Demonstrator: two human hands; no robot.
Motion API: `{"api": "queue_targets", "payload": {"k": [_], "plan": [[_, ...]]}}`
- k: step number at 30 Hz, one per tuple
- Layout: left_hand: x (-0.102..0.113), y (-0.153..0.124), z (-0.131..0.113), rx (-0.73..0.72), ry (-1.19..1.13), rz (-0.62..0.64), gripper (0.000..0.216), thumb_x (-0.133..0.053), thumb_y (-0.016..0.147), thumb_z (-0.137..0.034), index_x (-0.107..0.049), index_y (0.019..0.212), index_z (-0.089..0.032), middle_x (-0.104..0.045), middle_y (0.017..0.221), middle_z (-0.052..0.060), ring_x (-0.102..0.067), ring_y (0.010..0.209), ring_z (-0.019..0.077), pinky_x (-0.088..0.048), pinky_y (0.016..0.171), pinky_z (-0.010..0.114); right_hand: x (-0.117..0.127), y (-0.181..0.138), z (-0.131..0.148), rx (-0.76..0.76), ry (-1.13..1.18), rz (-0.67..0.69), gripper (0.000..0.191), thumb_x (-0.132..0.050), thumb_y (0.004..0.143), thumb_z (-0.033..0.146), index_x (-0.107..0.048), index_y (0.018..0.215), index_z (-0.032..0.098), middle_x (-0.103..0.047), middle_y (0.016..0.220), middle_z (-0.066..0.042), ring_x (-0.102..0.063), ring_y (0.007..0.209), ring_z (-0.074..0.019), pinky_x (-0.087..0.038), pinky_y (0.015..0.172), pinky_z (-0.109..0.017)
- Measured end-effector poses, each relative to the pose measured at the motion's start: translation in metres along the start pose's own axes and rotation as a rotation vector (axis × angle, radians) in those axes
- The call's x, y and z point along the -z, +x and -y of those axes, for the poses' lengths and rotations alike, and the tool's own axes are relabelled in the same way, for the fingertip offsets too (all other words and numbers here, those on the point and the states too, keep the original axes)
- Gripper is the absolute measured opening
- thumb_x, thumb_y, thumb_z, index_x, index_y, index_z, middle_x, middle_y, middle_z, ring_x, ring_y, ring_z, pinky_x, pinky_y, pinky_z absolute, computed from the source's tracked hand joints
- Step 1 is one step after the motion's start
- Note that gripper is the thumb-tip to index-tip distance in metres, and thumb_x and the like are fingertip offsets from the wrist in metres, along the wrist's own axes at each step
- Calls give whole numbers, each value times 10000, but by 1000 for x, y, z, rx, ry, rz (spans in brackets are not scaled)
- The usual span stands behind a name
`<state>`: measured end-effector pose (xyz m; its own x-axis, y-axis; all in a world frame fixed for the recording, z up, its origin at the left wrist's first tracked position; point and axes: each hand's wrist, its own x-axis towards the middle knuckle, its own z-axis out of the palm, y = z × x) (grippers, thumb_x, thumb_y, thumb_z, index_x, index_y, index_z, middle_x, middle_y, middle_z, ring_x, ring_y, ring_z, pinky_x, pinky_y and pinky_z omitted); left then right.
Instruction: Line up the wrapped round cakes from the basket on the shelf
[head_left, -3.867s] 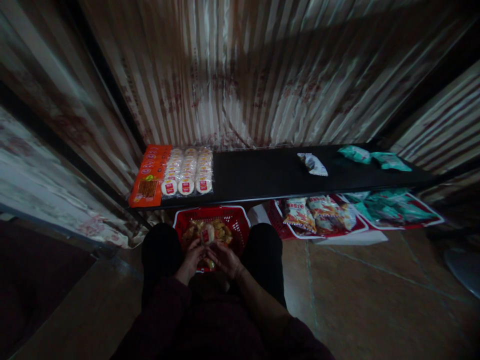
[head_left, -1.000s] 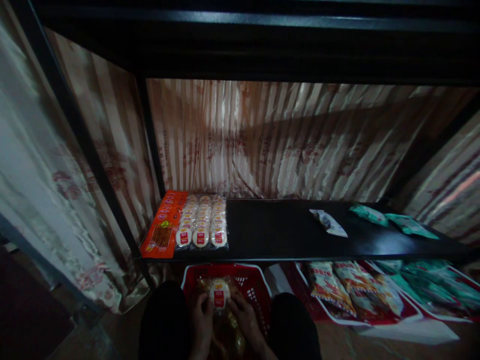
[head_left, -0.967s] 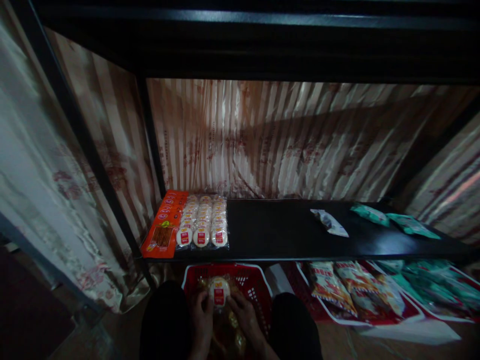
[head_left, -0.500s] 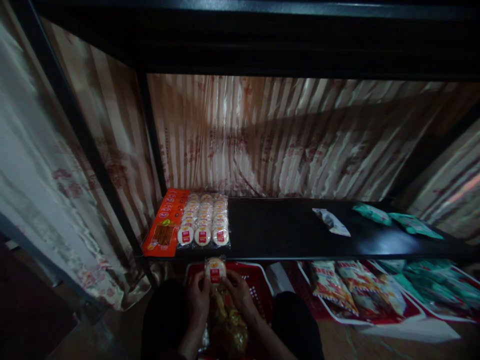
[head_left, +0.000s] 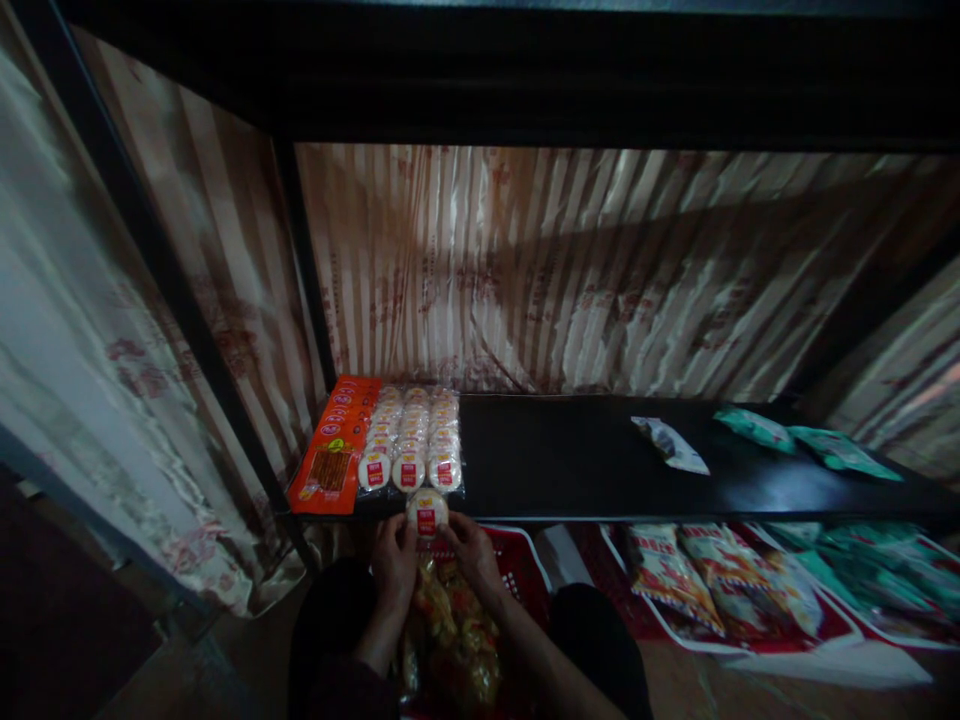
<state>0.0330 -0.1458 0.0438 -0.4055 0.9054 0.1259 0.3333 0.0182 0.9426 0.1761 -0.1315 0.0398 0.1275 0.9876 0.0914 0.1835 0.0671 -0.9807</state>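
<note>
My left hand and my right hand together pinch the top of a clear packet of round white cakes with red labels, lifted to the front edge of the black shelf. The rest of the packet hangs down over the red basket between my knees. On the shelf just behind, three rows of the same cake packets lie side by side, next to an orange snack packet.
A silver packet and green packets lie at the shelf's right. Below the shelf, trays hold red-and-white bags and green bags. Striped curtains close the back and sides. A black upper shelf runs overhead.
Both hands have raised the cake packet out of the red basket up to the shelf's front edge, just below the rows lying there.
</note>
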Motion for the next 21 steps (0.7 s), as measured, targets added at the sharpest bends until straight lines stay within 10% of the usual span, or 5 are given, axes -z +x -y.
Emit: {"api": "queue_targets", "payload": {"k": [21], "plan": [[7,29,-17,-8,139,20,269,-487,774,-327,-651,917,-168,-643,942,110,-622,877,230,-474,816,340,-16,27,16,45,-136,12,236,-610,734,359,-724,897,232,-728,899,-59,-657,813,-235,-488,751,-323]]}}
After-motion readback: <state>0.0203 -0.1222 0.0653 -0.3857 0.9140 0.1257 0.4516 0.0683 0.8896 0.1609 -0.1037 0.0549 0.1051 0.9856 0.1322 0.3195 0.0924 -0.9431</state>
